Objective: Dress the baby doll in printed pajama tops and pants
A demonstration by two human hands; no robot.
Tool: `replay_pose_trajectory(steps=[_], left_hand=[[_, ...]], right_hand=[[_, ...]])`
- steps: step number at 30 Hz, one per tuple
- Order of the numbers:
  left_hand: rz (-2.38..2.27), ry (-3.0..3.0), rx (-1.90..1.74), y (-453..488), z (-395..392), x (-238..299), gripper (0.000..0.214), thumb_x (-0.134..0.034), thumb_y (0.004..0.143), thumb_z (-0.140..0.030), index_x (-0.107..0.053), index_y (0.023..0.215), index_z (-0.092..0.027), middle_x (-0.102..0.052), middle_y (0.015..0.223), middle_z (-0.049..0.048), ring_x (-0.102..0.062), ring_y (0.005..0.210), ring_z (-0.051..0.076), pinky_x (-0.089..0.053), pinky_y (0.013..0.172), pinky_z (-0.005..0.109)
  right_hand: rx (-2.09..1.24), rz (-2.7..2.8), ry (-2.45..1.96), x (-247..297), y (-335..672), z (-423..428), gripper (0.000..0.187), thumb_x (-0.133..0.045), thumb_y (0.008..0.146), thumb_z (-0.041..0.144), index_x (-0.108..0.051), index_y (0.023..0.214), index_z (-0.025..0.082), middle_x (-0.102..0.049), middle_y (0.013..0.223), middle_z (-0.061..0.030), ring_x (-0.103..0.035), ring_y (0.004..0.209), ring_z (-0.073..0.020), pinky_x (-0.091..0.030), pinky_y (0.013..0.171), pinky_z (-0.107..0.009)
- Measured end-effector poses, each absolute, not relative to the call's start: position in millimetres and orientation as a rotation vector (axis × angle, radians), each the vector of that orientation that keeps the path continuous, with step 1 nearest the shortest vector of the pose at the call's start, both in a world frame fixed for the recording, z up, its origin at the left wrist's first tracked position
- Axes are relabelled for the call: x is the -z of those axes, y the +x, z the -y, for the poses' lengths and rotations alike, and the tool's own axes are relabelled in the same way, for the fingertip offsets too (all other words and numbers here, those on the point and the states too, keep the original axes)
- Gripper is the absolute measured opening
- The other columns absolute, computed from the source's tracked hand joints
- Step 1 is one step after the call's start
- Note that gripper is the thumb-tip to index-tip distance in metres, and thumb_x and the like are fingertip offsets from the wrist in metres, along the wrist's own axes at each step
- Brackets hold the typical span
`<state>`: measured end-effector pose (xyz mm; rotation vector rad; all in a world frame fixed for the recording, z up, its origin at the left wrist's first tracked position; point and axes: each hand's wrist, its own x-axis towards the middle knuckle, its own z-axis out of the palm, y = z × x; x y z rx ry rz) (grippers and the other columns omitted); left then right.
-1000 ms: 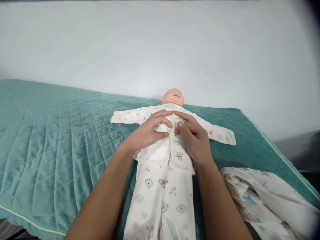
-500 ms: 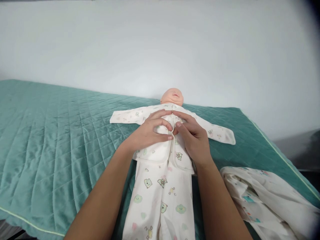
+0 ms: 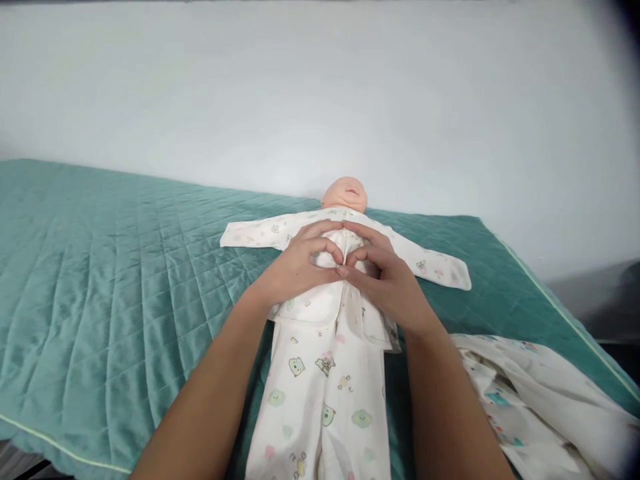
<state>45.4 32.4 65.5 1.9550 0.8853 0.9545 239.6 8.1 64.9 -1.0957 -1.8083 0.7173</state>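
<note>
A baby doll lies on its back, dressed in a white printed jacket and matching trousers. My left hand pinches the jacket's front edge at chest height, thumb and forefinger together. From the other side my right hand pinches the same front opening, its thumb meeting my left thumb. Both hands' fingertips come together along the middle line of the jacket. Whatever fastener lies between them is hidden by the fingers. The doll's sleeves stretch out to both sides.
A green quilted cover with pale piping spreads under the doll. At the lower right, beside my right forearm, a crumpled white printed cloth lies on it. A pale wall rises behind.
My right hand has turned and shifted slightly down, bringing its thumb against my left thumb. The jacket's right front panel is now pulled up and creased. My left hand has hardly moved.
</note>
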Motion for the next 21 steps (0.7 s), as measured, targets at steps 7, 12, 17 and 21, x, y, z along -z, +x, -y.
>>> replay_pose_trajectory(steps=[7, 12, 17, 21], left_hand=[[-0.878, 1.937, -0.968, 46, -34, -66, 0.015, -0.072, 0.084, -0.038, -0.067, 0.080, -0.024, -0.046, 0.154, -0.0014, -0.030, 0.150, 0.026, -0.024, 0.124, 0.050], [-0.834, 1.895, -0.974, 42, -35, -67, 0.014, -0.074, 0.082, -0.034, -0.067, 0.079, -0.023, -0.048, 0.153, -0.0014, -0.032, 0.150, 0.025, -0.025, 0.124, 0.047], [-0.812, 1.595, -1.156, 44, -38, -61, 0.014, -0.069, 0.085, -0.030, -0.060, 0.080, -0.021, -0.059, 0.142, 0.0044, -0.050, 0.138, 0.025, -0.035, 0.117, 0.045], [-0.938, 1.163, -1.527, 48, -47, -52, 0.017, -0.065, 0.087, -0.030, -0.051, 0.085, -0.022, -0.069, 0.119, 0.0060, -0.064, 0.116, 0.020, -0.046, 0.103, 0.039]], right_hand=[[-0.781, 1.764, -1.100, -66, 239, -8, 0.016, -0.072, 0.086, 0.039, -0.069, 0.075, 0.028, -0.053, 0.150, 0.0047, -0.042, 0.141, -0.0280, -0.029, 0.118, -0.051], [-0.814, 1.699, -1.120, -66, 241, -9, 0.016, -0.073, 0.085, 0.039, -0.070, 0.075, 0.027, -0.055, 0.148, 0.0032, -0.048, 0.137, -0.0296, -0.035, 0.113, -0.051], [-0.901, 1.335, -1.025, -62, 240, -11, 0.016, -0.074, 0.083, 0.035, -0.067, 0.074, 0.024, -0.064, 0.138, -0.0013, -0.055, 0.130, -0.0300, -0.042, 0.109, -0.048], [-0.830, 0.858, -0.994, -54, 244, -18, 0.018, -0.073, 0.083, 0.033, -0.060, 0.072, 0.024, -0.070, 0.123, -0.0021, -0.061, 0.121, -0.0273, -0.045, 0.106, -0.046]])
